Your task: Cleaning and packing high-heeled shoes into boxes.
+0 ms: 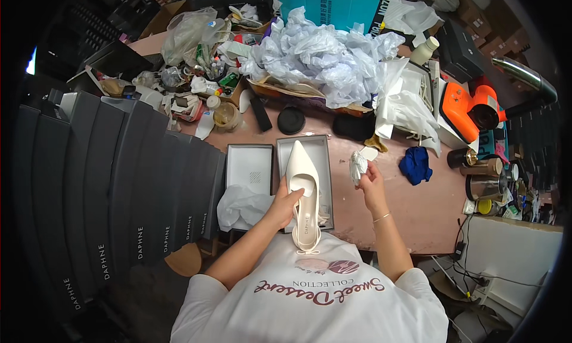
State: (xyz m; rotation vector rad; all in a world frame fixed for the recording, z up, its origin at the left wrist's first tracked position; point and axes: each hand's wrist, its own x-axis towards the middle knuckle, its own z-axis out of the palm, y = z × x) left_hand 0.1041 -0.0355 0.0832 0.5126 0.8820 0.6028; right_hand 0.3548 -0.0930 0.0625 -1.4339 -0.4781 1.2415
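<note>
**Cream pointed-toe shoe held over its box, with a wad of tissue in the other hand**

We see the left hand (288, 201) closed on a cream pointed-toe slingback shoe (301, 188) at its waist, fingers curled over the rim of the opening. The toe points away over the open grey shoebox (325, 164), and the heel end reaches back toward the person's chest. The right hand (372, 185) pinches a crumpled wad of white tissue paper (357, 165) between its fingertips, just right of the box above the pink bench (417, 206). The box lid (249, 167) lies left of the box, with more tissue (241, 206) spilling over its near edge.

We judge the shoe light and fairly stiff in the sole, with a smooth upper that marks easily and a thin, pliable back strap; the best hold is therefore the waist or the heel. The wad is nearly weightless and compressible, so a fingertip grip suffices.
</note>
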